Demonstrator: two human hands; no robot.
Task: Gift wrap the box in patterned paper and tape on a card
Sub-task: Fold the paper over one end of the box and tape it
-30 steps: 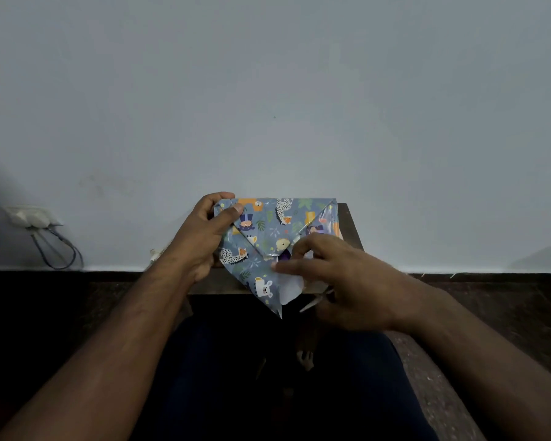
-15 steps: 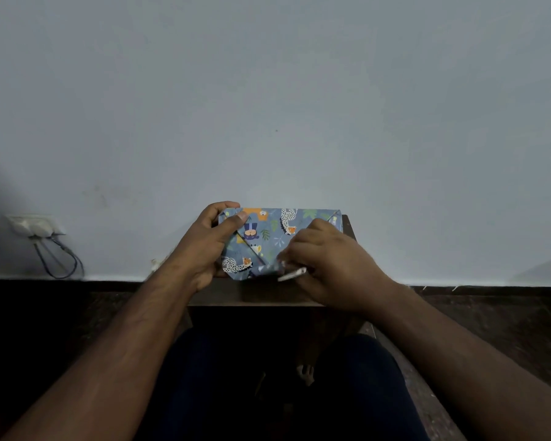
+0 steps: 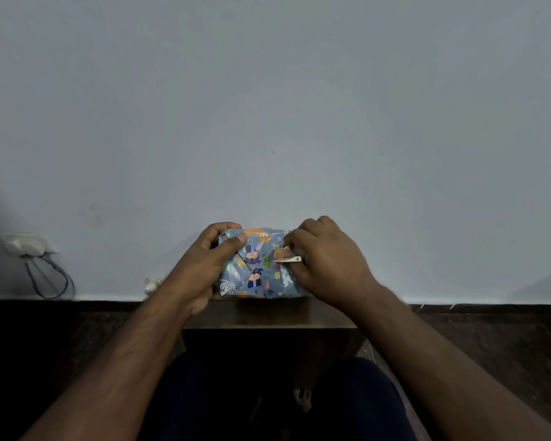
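Observation:
A box wrapped in blue paper with cartoon animals (image 3: 257, 268) stands on a small dark wooden table (image 3: 268, 316), its folded end facing me. My left hand (image 3: 204, 265) grips the box's left side, thumb across the front flap and fingers curled over the top edge. My right hand (image 3: 323, 264) covers the right side, its curled fingers pressing the folded flap against the box. A small white strip (image 3: 288, 259), perhaps tape or a paper edge, sticks out from under those fingers. No card is in view.
A plain grey wall stands right behind the table. A white socket with a looped cable (image 3: 29, 249) sits low on the wall at the left. A small white object (image 3: 151, 284) lies by the skirting. My knees are below the table edge, above a dark floor.
The pointed lower flap that hung below the table edge has been folded up against the box. My right hand has risen onto the box's right side. My left hand has kept its grip.

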